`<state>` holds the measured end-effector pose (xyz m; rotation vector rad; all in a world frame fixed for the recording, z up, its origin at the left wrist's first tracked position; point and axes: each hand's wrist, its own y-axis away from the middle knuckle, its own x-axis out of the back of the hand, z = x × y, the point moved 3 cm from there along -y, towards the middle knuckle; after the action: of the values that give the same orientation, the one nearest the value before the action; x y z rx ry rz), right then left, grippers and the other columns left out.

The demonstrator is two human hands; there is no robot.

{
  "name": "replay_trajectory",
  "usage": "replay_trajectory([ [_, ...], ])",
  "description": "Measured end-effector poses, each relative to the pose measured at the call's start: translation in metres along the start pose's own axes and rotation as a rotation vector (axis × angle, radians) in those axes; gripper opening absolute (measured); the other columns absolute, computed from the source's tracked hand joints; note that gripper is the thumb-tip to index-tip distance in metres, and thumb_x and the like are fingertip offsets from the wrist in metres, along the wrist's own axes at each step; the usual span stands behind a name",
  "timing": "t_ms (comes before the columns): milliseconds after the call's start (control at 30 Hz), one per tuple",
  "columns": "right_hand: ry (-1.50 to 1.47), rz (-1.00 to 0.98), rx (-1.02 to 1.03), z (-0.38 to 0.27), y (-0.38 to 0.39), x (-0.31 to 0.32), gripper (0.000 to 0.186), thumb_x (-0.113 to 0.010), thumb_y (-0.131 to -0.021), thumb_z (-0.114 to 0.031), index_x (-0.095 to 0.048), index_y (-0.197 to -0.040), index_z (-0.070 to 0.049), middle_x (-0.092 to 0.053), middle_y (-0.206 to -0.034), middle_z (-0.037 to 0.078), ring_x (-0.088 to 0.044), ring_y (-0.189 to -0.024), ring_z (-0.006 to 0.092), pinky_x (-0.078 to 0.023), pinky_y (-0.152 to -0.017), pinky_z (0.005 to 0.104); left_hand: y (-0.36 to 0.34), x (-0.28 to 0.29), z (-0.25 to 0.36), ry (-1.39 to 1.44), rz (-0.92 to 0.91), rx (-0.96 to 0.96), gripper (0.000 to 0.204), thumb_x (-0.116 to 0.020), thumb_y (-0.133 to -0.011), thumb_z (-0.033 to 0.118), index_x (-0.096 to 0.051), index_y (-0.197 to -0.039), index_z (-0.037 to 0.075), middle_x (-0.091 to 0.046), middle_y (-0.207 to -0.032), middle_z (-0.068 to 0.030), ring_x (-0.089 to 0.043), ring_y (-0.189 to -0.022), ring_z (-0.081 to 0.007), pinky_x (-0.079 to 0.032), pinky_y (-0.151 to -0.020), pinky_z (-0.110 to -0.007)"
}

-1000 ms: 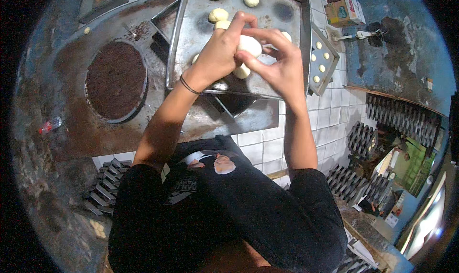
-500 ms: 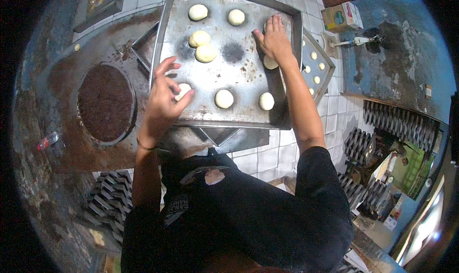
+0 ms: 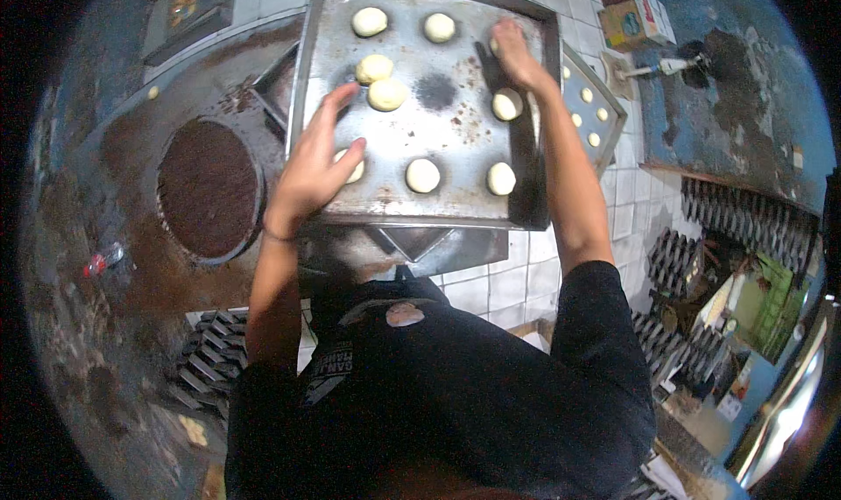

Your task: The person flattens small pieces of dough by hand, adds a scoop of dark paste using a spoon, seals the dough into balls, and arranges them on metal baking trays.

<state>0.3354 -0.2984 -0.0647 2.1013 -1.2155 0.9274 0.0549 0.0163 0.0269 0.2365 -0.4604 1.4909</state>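
A square metal baking tray lies in front of me with several pale dough balls on it. At its far right corner my right hand is closed over a dough ball, mostly hidden under the fingers. Closer in on that side is another dough ball. My left hand is open above the near left part, thumb and fingers apart, partly covering a dough ball. Toward the tray's left middle, one dough ball touches a second dough ball.
A round pan of dark brown crumbly material stands to the left. Beyond the tray's right side is another tray with small dough pieces. A carton sits on the blue surface at far right. White tiles show below the tray.
My right hand has gone from flat to curled over the far right dough ball, uncovering the one nearer. My left hand's fingers have straightened, reaching further over the tray.
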Motion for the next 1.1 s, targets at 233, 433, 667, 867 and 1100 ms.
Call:
replay_trajectory([
  [233,0.136,-0.203,0.538,-0.188,0.083,-0.035,0.043,-0.079,-0.089,-0.022,-0.068,-0.128,-0.005,-0.069,-0.125,0.019,-0.067,-0.113,0.039,-0.054,-0.098,0.0443,-0.032,-0.003,-0.037,-0.119,-0.111,-0.001,0.065,-0.05,-0.089,-0.001,-0.04,-0.153,0.003,-0.048,-0.154,-0.0239,-0.044,-0.147,-0.0355,-0.032,-0.123,-0.043],
  [433,0.467,-0.048,0.642,-0.205,0.091,-0.099,0.018,-0.06,-0.092,-0.01,-0.067,-0.105,0.0,-0.07,-0.102,0.018,-0.074,-0.088,0.0359,-0.063,-0.071,0.0454,-0.059,-0.01,-0.054,-0.11,-0.096,-0.122,0.054,-0.044,-0.09,-0.004,-0.048,-0.144,0.001,-0.059,-0.141,-0.0272,-0.056,-0.132,-0.042,-0.044,-0.113,-0.045],
  [667,0.229,-0.523,0.382,-0.18,0.046,-0.085,0.022,-0.068,-0.086,-0.02,-0.077,-0.098,-0.003,-0.077,-0.092,0.017,-0.073,-0.074,0.0269,-0.058,-0.072,0.0413,-0.065,-0.016,-0.08,-0.222,-0.136,-0.079,0.067,-0.042,-0.083,-0.01,-0.044,-0.149,0.0,-0.055,-0.146,-0.0266,-0.052,-0.14,-0.0365,-0.038,-0.12,-0.043],
  [867,-0.678,-0.433,0.092,-0.252,0.138,-0.041,0.032,-0.077,-0.092,-0.021,-0.076,-0.116,0.0,-0.076,-0.105,0.004,-0.068,-0.095,0.0124,-0.054,-0.089,0.0284,-0.01,0.01,-0.023,0.862,0.074,0.258,0.046,-0.043,-0.113,0.037,-0.065,-0.128,0.0,-0.071,-0.12,-0.0149,-0.066,-0.113,-0.0186,-0.049,-0.101,-0.032],
  [1100,-0.861,0.029,0.33,-0.371,0.203,-0.113,0.028,-0.081,-0.089,-0.014,-0.069,-0.109,0.002,-0.073,-0.095,0.005,-0.067,-0.091,0.0115,-0.054,-0.082,0.0299,0.078,0.07,0.032,0.584,0.729,0.043,0.052,-0.055,-0.11,0.041,-0.065,-0.08,-0.001,-0.061,-0.064,-0.0015,-0.053,-0.06,-0.0075,-0.045,-0.056,-0.029],
])
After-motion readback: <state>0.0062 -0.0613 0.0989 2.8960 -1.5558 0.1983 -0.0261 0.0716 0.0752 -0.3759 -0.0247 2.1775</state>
